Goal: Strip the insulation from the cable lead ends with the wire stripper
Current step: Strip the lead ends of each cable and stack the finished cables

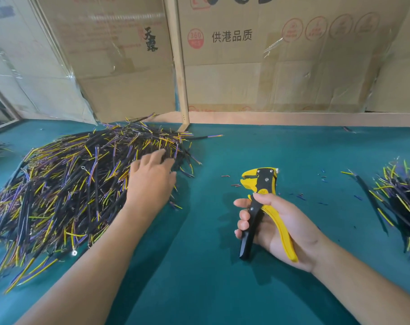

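Observation:
A big heap of short black cables with yellow and purple lead ends covers the left of the green table. My left hand lies on the heap's right edge, fingers stretched out over the cables and holding nothing that I can see. My right hand grips the handles of a yellow and black wire stripper, which stands upright above the table with its jaws at the top, pointing left. No cable is in the jaws.
A smaller pile of cables lies at the right edge. Small bits of stripped insulation are scattered around the stripper. Cardboard boxes and a wooden post stand along the table's far edge.

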Tool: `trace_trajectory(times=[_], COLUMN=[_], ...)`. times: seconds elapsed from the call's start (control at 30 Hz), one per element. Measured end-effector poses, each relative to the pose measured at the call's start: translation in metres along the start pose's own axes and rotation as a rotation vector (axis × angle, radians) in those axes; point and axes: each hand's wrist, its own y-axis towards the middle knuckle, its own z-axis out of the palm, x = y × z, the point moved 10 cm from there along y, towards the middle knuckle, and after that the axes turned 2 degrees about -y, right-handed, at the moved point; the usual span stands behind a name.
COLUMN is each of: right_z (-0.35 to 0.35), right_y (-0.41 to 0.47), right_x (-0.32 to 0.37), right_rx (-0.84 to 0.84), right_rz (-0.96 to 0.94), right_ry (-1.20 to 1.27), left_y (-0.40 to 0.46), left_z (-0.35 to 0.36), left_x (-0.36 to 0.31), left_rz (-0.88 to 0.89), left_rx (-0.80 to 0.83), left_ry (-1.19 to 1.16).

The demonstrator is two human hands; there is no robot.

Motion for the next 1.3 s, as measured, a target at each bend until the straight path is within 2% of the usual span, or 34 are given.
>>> trace_trajectory(times=[0.1, 0.27, 0.37, 0.43, 0.57, 0.67, 0.7, 0.77, 0.83, 0.87, 1.0, 1.3], right_z=[-0.003, -0.003, -0.003, -0.004, -0.003, -0.002, -0.002, -0.001, 0.001, 0.001, 0.001, 0.000], right_y=[0.001, 0.001, 0.003, 0.002, 0.002, 0.001, 0.001, 0.000, -0.001, -0.001, 0.000, 0.001], right_x=[-0.001, -0.002, -0.002, -0.001, -0.001, -0.001, 0.000, 0.001, 0.001, 0.001, -0.001, -0.001], right_rx=[-0.015, 0.011, -0.006, -0.014, -0.005, -0.015, -0.019, -0.017, -0.009, -0.008, -0.011, -0.014], right_rz=[0.006, 0.015, 0.015, 0.011, 0.013, 0.011, 0.007, 0.007, 0.010, 0.011, 0.020, 0.012], right_ry=[-0.002, -0.002, -0.009, -0.010, -0.010, -0.016, -0.017, -0.014, -0.010, -0.011, -0.008, -0.018], left_y=[0.000, -0.021, -0.024, -0.021, -0.016, -0.012, -0.012, -0.014, -0.019, -0.021, -0.029, -0.024], left_z=[-0.028, -0.027, -0.032, -0.038, -0.049, -0.062, -0.068, -0.072, -0.064, -0.058, -0.034, -0.014], left_x=[0.029, 0.091, 0.087, 0.078, 0.063, 0.037, 0.028, 0.012, -0.007, -0.019, -0.042, -0.028], left_rz=[-0.140, -0.365, -0.386, -0.356, -0.287, -0.119, -0.074, -0.047, -0.061, -0.067, -0.120, -0.288], left_rx=[-0.012, 0.314, 0.294, 0.212, 0.061, -0.063, -0.106, -0.122, -0.057, -0.018, 0.066, 0.085], left_ry=[0.048, 0.166, 0.127, 0.074, -0.165, -0.465, -0.604, -1.095, -1.545, -1.630, -1.625, -1.660])
